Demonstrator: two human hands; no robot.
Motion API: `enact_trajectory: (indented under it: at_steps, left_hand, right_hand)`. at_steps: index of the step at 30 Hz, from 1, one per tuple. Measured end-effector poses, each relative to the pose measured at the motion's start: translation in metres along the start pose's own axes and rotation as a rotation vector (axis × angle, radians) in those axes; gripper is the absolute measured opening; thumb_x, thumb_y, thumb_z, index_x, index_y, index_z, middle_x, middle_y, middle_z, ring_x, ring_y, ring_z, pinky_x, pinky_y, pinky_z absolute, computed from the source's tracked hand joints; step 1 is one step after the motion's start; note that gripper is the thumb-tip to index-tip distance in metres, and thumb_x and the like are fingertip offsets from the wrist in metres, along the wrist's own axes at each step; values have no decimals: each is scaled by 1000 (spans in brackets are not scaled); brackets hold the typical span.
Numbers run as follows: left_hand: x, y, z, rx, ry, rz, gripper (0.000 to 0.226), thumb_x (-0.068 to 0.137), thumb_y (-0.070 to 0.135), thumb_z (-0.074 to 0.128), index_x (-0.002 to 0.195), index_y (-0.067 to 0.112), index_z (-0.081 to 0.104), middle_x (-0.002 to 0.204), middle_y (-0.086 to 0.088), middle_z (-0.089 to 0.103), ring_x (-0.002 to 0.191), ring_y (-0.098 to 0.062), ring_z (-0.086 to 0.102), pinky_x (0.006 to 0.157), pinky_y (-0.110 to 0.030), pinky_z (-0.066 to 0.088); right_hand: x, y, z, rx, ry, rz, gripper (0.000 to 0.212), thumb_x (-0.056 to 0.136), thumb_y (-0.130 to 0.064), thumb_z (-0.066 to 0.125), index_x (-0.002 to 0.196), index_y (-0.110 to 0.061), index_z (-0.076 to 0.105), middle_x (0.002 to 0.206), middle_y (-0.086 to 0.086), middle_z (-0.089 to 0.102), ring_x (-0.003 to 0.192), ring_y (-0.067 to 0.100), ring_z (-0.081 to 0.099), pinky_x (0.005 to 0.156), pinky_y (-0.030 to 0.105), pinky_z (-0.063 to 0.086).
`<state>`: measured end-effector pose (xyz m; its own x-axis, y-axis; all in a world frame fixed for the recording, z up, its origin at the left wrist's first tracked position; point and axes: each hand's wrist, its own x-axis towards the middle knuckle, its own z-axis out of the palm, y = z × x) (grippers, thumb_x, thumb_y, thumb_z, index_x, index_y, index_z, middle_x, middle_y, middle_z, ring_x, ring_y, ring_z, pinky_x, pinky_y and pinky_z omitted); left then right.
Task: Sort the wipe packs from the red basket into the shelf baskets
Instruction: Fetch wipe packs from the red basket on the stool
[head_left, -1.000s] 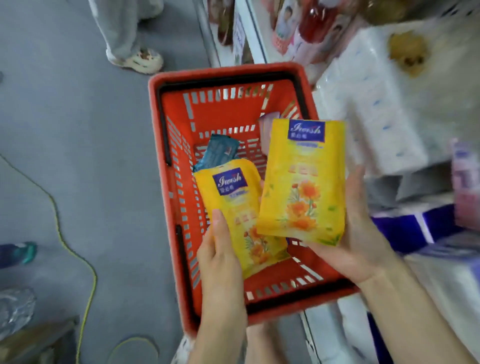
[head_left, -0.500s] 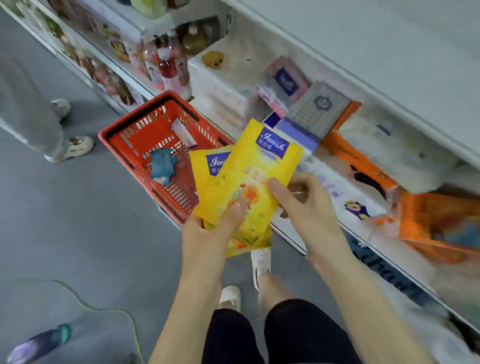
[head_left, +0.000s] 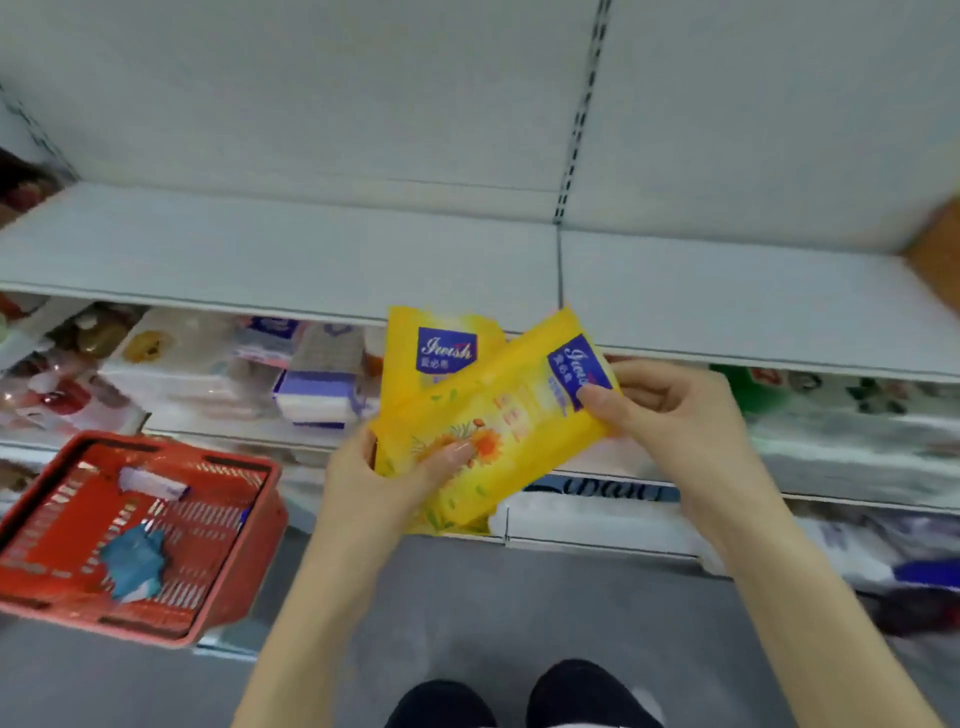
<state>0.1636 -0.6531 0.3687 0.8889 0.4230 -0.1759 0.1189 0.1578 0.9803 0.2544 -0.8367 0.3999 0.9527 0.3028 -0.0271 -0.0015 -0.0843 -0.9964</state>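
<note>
Now, left hand (head_left: 374, 483): grips the near ends of both yellow packs, thumb across the front pack (head_left: 498, 436).
Right hand (head_left: 670, 410): pinches the front pack's far-right corner.
Front pack axis: near-left to far-right, spanning both hands.
Rear pack (head_left: 436, 343): upright behind it.
Red basket (head_left: 171, 447): on the floor, well left.
Shelf baskets: not in view.

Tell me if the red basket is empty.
No, the red basket holds a teal pack and a white pack on its floor.
</note>
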Motion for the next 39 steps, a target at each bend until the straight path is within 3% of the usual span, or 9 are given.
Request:
enact_trajectory:
  at_steps: [5,13,20,24,27,29,33,37,39]
  left_hand:
    - [9,2,142,29,-162,-7,64,35,31,87,95,24,67,81,10,76,71,-10,72,53,-20,54]
    - [3,-24,393,-17,-344,-160,41,51,31,72,90,19,66,77,7,76,67,-12,72,51,-25,57]
    - [27,-31,510,-15,-281,-228,34,69,39,65,94,16,69,87,-1,76,87,-23,71,80,-41,55]
    - [71,-33,544,26,-220,-250,18,88,28,60,92,13,68,77,-2,76,75,-22,71,69,-36,54]
    - [107,-34,568,48,-220,-257,19,89,29,60,92,13,68,84,-8,76,80,-27,71,74,-38,54]
    - [129,-35,587,57,-240,-271,18,90,31,60,91,15,68,85,-6,76,78,-23,72,67,-33,52]
    - [166,-33,623,69,-277,-303,15,91,29,59,90,17,67,71,3,75,61,-11,71,56,-26,49]
    - [190,-26,650,80,-268,-302,13,91,28,59,90,18,66,68,6,74,57,-7,69,47,-21,50]
    - [197,-21,659,82,-259,-306,12,91,27,59,90,18,66,68,6,74,57,-8,69,46,-20,50]
  right_hand:
    - [-17,6,-144,36,168,86,14,66,-21,71,78,-14,73,77,5,75,69,14,69,65,25,54]
    - [-42,37,-374,200,496,228,32,61,-23,72,88,-6,72,83,11,75,68,15,70,59,21,55]
    - [-16,40,-510,314,688,180,63,40,-48,89,84,-5,73,81,8,75,68,13,70,58,21,57]
    - [27,45,-584,343,842,155,8,75,-19,70,79,-12,71,75,2,74,68,11,68,60,20,57]
    - [68,48,-629,256,927,111,9,80,-13,69,89,-15,70,80,1,74,72,13,67,61,21,57]
    - [101,49,-654,209,941,119,23,81,-12,70,104,-13,65,87,4,71,72,14,66,56,19,54]
    - [169,60,-684,124,856,192,27,81,-12,73,106,-11,65,90,9,69,58,9,67,49,18,52]
    - [214,77,-699,0,728,303,35,82,-14,72,114,-3,62,108,13,65,79,16,64,52,16,52]
    - [223,81,-706,-26,701,317,33,83,-14,70,114,-3,63,99,8,67,80,15,64,53,17,53]
